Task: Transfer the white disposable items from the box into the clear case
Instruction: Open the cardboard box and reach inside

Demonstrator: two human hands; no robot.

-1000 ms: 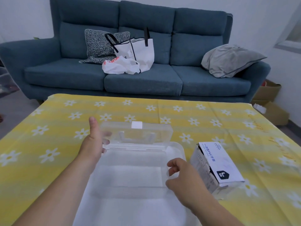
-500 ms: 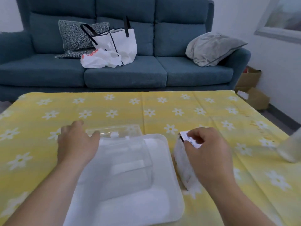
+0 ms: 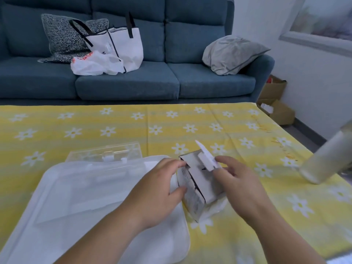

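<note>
The left hand point(image 3: 158, 189) grips the left side of the cardboard box point(image 3: 200, 187), thumb low and forefinger curled over its top edge. The right hand point(image 3: 242, 185) has its fingertips point(image 3: 226, 161) pinched on the raised white flap at the box's far end, though blur hides how firmly. The box stands tilted on the yellow daisy tablecloth point(image 3: 190, 121) between the two sets of fingers, and the open clear case point(image 3: 85, 187) lies on a white tray point(image 3: 167, 248) just left of the left knuckles, its lid point(image 3: 106, 153) folded back beyond them.
</note>
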